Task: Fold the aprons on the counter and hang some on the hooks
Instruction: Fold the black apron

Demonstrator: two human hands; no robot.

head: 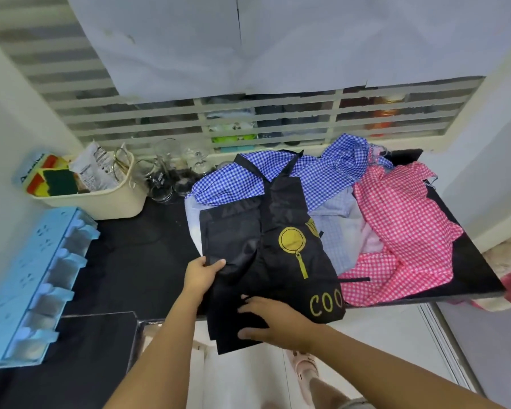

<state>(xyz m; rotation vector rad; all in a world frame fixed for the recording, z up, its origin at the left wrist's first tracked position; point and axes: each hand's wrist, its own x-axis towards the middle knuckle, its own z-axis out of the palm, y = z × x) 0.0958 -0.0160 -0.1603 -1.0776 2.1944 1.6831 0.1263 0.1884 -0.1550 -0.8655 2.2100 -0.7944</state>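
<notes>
Right hand (273, 321) on glossy black apron (248, 225)

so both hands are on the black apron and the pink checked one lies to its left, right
No: the head view shows the pink checked apron lying right of the black apron, not left. The left hand and right hand are both on it.
</notes>
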